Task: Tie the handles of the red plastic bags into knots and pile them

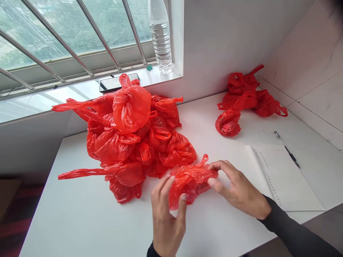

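Observation:
A knotted red plastic bag [191,180] lies on the white table between my two hands, its loop handle sticking up at the back. My left hand [167,210] is at its left side, fingers and thumb spread apart, the fingertips at the thin film. On the other side, my right hand [238,187] has the bag's right edge between thumb and fingers. Whatever is inside the bag shows only dimly through the film. Just behind it rises a heap of similar tied red bags [144,142], with one round bag [131,109] on top.
Several more red bags [241,96] sit at the back right, against the wall. An open notebook [292,182] with handwritten marks and a black pen [292,157] lie at right. On the windowsill are a water bottle [160,39] and a phone [111,84]. The table [88,221] ends at the front.

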`<state>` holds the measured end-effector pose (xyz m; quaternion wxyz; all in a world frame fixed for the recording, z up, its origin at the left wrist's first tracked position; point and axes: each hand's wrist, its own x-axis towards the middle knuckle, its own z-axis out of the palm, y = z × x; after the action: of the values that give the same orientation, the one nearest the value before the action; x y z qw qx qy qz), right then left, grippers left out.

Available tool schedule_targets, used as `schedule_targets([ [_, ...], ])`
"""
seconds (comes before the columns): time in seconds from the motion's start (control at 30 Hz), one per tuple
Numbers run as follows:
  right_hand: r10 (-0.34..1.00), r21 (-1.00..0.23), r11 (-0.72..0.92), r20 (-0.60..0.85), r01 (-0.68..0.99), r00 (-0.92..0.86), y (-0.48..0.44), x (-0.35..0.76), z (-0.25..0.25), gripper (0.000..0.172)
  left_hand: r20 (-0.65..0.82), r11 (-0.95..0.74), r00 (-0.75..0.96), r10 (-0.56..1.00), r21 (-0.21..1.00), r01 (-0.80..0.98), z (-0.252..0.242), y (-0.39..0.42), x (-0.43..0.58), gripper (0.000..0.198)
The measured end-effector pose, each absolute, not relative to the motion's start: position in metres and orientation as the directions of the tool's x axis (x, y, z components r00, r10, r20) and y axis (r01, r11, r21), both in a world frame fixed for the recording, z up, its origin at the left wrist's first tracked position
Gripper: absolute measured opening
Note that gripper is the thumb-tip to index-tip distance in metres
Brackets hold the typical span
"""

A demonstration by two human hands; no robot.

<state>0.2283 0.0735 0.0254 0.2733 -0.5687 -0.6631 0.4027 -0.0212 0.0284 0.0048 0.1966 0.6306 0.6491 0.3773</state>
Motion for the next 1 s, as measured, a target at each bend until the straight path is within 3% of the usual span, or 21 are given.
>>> schedule_targets([
  [0.1,0.955,-0.803,0.093,-0.095,0.589,-0.28,0.076,0.208,0.026,0.038,0.279,-0.187,-0.025,0.96,0.706,0.683,0.002,0.032,-0.01,0.046],
  [0.23,0.935,-0.779,0.169,-0.067,0.604,-0.349,0.079,0.203,0.025,0.013,0.293,-0.163,-0.083,0.952,0.72,0.675,-0.002,0.037,-0.018,0.017],
  [0.37,0.987,-0.807,-0.014,-0.106,0.59,-0.122,0.076,0.222,0.024,0.019,0.206,0.023,-0.3,0.931,0.79,0.613,0.007,0.031,-0.036,0.01],
  [0.43,0.995,-0.811,-0.016,-0.07,0.584,-0.069,0.073,0.228,0.025,0.014,0.158,0.095,-0.376,0.913,0.813,0.574,0.015,0.027,-0.038,0.013],
  [0.5,0.996,-0.826,0.023,-0.031,0.563,-0.086,0.07,0.226,0.028,0.019,0.151,0.089,-0.37,0.916,0.826,0.556,0.022,0.026,-0.033,0.019],
  [0.6,0.985,-0.847,0.024,-0.071,0.531,-0.158,0.07,0.214,0.034,0.041,0.185,0.012,-0.303,0.935,0.836,0.548,0.03,0.027,-0.021,0.02],
  [0.67,0.981,-0.849,0.006,-0.099,0.528,-0.17,0.072,0.21,0.035,0.035,0.204,-0.01,-0.305,0.93,0.845,0.534,0.033,0.028,-0.019,0.01],
  [0.77,0.995,-0.849,-0.053,-0.089,0.525,-0.043,0.075,0.215,0.035,0.024,0.192,0.04,-0.403,0.895,0.865,0.5,0.038,0.027,-0.026,0.003],
  [0.9,0.978,-0.837,-0.005,0.11,0.547,0.178,0.069,0.221,0.047,0.033,0.037,0.175,-0.488,0.872,0.908,0.382,0.043,0.019,-0.038,0.014],
  [1.0,0.926,-0.794,0.285,0.372,0.537,0.06,0.061,0.207,0.063,0.036,-0.081,0.226,-0.483,0.872,0.942,0.249,0.052,0.018,-0.03,0.019],
])
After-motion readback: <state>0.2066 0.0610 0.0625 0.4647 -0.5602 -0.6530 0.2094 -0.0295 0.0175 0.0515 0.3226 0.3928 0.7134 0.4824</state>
